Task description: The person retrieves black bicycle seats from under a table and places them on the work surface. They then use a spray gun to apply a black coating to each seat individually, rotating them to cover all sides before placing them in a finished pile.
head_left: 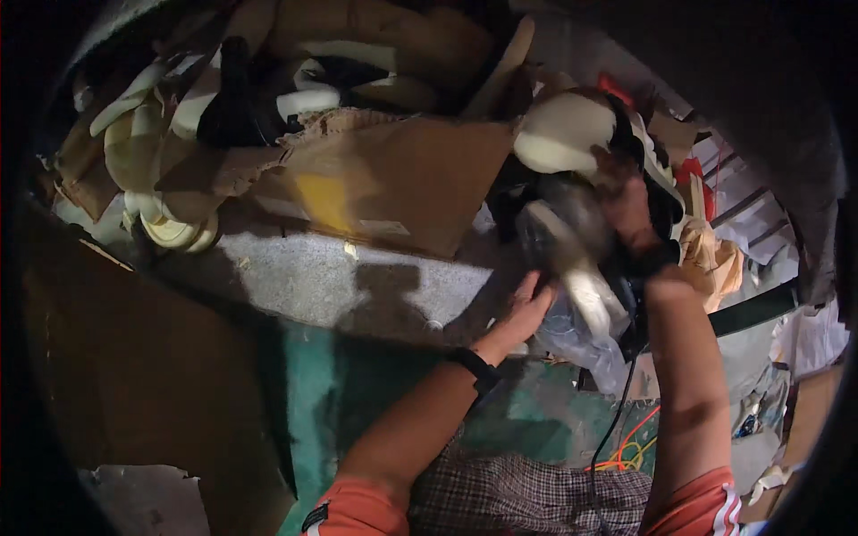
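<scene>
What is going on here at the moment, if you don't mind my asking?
A person has both hands at a pale piece in clear plastic. The left hand is open at its near left side; the right hand is blurred beside its upper part, close to a rounded cream piece, so its grip is unclear. To the left, torn cardboard stands on a grey surface.

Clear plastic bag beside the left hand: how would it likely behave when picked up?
The clear plastic bag would probably flop, since its lower end is loosely crumpled. Its glossy sheen suggests it could slip against the left hand. The film looks thin and see-through, so by itself it is likely light.
</scene>
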A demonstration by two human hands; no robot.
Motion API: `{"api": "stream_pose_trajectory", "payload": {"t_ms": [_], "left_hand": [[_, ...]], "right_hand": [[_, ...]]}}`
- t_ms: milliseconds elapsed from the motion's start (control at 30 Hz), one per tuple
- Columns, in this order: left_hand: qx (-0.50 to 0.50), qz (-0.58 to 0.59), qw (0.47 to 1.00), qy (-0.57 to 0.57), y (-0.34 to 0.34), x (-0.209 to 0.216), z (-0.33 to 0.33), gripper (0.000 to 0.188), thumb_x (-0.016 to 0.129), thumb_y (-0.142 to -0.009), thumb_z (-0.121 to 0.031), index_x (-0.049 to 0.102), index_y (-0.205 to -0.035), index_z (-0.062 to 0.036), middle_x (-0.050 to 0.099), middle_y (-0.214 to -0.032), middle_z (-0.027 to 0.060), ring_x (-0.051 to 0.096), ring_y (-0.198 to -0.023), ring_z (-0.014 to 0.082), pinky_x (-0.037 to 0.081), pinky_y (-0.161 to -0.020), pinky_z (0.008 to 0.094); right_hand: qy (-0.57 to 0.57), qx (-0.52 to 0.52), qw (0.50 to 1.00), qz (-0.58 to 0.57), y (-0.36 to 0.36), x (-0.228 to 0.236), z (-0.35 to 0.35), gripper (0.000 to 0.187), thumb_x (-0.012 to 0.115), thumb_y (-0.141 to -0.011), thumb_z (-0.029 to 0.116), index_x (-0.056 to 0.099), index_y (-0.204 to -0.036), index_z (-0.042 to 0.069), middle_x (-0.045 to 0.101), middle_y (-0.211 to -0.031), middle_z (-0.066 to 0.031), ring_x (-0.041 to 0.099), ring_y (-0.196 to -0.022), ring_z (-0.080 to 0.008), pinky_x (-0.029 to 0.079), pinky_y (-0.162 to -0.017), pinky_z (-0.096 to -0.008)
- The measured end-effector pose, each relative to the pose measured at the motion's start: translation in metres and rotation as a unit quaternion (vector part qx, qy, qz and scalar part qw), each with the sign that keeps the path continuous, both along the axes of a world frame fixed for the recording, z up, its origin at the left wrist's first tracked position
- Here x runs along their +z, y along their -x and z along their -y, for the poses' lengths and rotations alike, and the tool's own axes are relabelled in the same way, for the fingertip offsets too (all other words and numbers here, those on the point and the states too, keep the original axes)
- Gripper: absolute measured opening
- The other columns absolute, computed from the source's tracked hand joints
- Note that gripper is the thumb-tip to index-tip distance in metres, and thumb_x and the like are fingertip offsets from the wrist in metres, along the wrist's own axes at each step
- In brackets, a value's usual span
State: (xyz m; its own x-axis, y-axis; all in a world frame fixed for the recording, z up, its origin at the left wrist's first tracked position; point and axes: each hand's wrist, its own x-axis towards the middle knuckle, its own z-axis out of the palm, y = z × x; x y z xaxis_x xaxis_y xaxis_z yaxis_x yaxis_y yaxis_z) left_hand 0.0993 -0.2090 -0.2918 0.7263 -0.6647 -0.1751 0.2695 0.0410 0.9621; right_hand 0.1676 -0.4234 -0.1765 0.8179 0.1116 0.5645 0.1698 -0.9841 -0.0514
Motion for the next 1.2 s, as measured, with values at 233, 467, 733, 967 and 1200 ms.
{"api": "stream_pose_trajectory", "payload": {"t_ms": [233, 467, 733, 967, 1200], "left_hand": [[-0.042, 0.137, 0.99, 0.009, 0.03, 0.001, 0.014, 0.078, 0.048, -0.087, -0.048, 0.022, -0.138, 0.0042, 0.024, -0.143, 0.0243, 0.023, -0.134, 0.0343, 0.021, -0.108, 0.0371], [-0.124, 0.203, 0.971, -0.028, 0.01, 0.039, 0.048, 0.086, 0.05, -0.083, -0.051, 0.021, -0.136, 0.0098, 0.025, -0.138, 0.0336, 0.03, -0.129, 0.0392, 0.026, -0.106, 0.0375], [-0.14, 0.246, 0.957, -0.068, -0.004, 0.074, 0.09, 0.079, 0.045, -0.083, -0.047, 0.024, -0.135, 0.0089, 0.042, -0.128, 0.0301, 0.039, -0.123, 0.038, 0.033, -0.102, 0.0363], [0.089, 0.415, 0.9, 0.097, 0.007, 0.061, 0.113, 0.029, 0.054, -0.082, -0.021, 0.059, -0.106, -0.0053, 0.059, -0.109, 0.0184, 0.054, -0.097, 0.0286, 0.043, -0.085, 0.0371], [0.086, 0.315, 0.932, 0.158, 0.037, 0.005, 0.101, 0.028, 0.054, -0.083, -0.023, 0.059, -0.104, -0.0048, 0.059, -0.104, 0.0183, 0.055, -0.095, 0.0294, 0.044, -0.083, 0.0382]], "right_hand": [[-0.013, 0.019, 1.0, 0.006, 0.003, 0.01, 0.004, 0.054, 0.056, -0.066, -0.005, 0.056, -0.119, 0.007, 0.056, -0.115, -0.0143, 0.052, -0.108, -0.03, 0.045, -0.091, -0.0355], [0.119, 0.097, 0.98, -0.126, 0.0, 0.036, 0.067, 0.054, 0.057, -0.072, 0.003, 0.049, -0.125, 0.003, 0.05, -0.124, -0.0139, 0.049, -0.114, -0.0268, 0.039, -0.098, -0.034], [0.252, -0.155, 0.916, -0.27, 0.003, 0.067, 0.063, 0.051, 0.06, -0.074, 0.017, 0.05, -0.123, 0.004, 0.051, -0.122, -0.0162, 0.05, -0.111, -0.0296, 0.039, -0.095, -0.0368], [0.252, 0.0, 0.942, -0.219, -0.003, 0.038, -0.048, 0.057, 0.055, -0.073, 0.02, 0.045, -0.127, 0.005, 0.056, -0.111, -0.0242, 0.055, -0.1, -0.0369, 0.044, -0.088, -0.0423], [0.097, 0.165, 0.872, -0.45, -0.045, -0.054, -0.066, 0.062, 0.057, -0.074, 0.017, 0.039, -0.133, 0.01, 0.053, -0.12, -0.017, 0.057, -0.096, -0.0337, 0.047, -0.081, -0.0432]]}}
